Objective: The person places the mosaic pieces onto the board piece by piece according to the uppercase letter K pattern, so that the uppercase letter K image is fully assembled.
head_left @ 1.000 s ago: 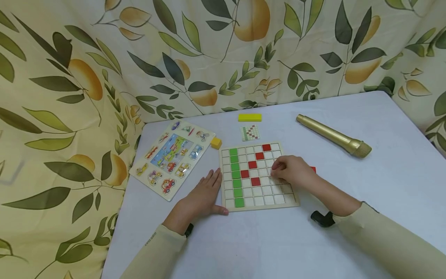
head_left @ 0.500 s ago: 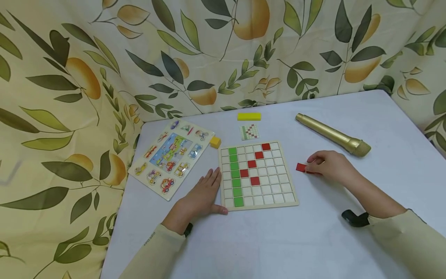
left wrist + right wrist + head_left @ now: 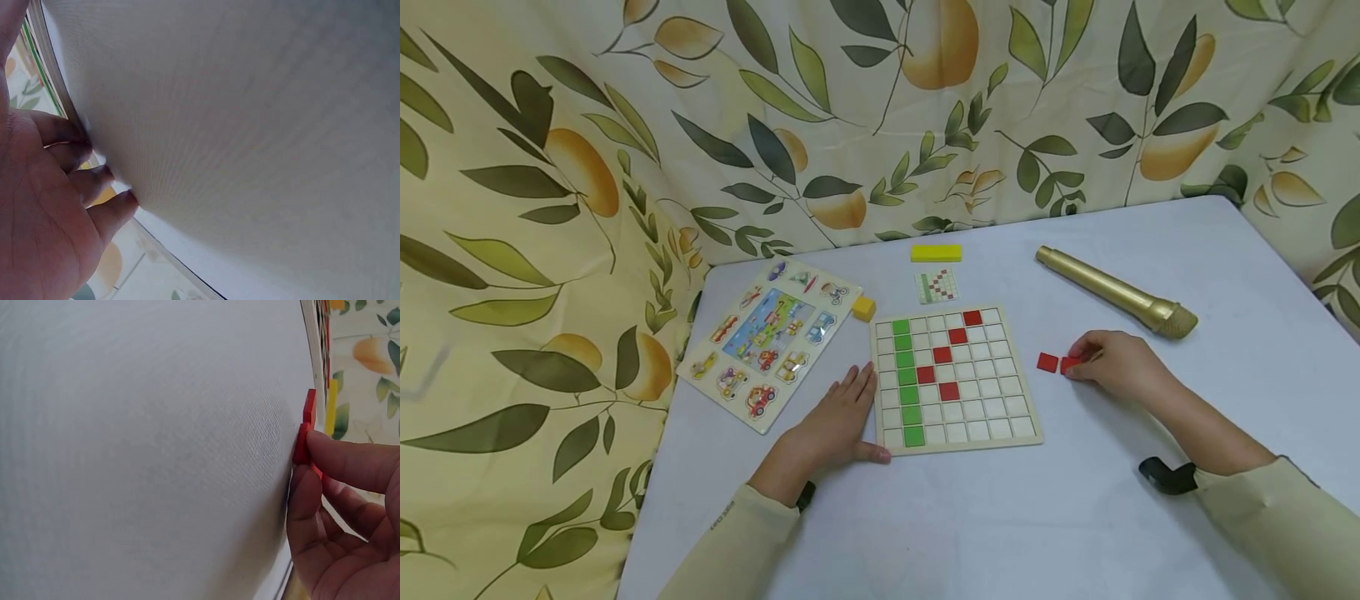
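Note:
A wooden grid board [image 3: 1037, 417] lies on the table, with a column of green square tiles [image 3: 910, 396] and several red tiles on its white squares. My left hand [image 3: 835, 421] rests flat at the board's left edge, fingers extended and thumb at the near corner; the left wrist view shows its fingertips [image 3: 128, 199] along the tabletop. To the right of the board, my right hand [image 3: 1116, 364] pinches a red square tile [image 3: 302, 444] between thumb and fingers, close to the table. Another loose red tile [image 3: 1047, 362] lies just left of it.
Behind the board are a small pattern card [image 3: 937, 286] and a yellow bar [image 3: 936, 252]. A vehicle picture puzzle [image 3: 730, 396] lies at the left, with a yellow block [image 3: 864, 308] by its corner. A gold microphone [image 3: 1116, 292] lies at the back right.
My right hand has moved from over the board's right side to the loose red tiles, and one tile now shows apart from the one it pinches. The left hand stays in place.

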Available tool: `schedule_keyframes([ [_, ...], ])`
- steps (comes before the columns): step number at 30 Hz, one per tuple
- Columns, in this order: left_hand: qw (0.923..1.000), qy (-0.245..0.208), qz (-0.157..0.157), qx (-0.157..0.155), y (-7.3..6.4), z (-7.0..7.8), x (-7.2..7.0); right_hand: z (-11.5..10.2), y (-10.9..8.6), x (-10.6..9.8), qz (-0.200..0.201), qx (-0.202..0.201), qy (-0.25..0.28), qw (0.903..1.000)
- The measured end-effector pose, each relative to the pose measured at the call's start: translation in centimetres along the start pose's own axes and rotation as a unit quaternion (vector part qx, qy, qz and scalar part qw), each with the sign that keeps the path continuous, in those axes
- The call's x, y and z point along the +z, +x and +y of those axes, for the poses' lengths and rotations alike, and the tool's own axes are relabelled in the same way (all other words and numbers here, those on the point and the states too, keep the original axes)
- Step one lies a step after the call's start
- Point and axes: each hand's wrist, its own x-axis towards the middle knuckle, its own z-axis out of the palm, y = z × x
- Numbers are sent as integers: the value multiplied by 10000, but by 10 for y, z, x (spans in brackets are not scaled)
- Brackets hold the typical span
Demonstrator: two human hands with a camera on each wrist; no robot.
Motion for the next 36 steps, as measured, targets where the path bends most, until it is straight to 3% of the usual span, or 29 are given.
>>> schedule_keyframes([
  [14, 10000, 18, 21, -9, 1, 0, 1, -10, -7, -6, -383, 122, 481, 9980],
  [19, 10000, 28, 24, 8, 0, 0, 1, -19, -8, 0, -371, 106, 475, 9981],
  [36, 10000, 76, 32, 12, 1, -1, 2, -58, -5, 31, -697, 12, 1156, 9908],
])
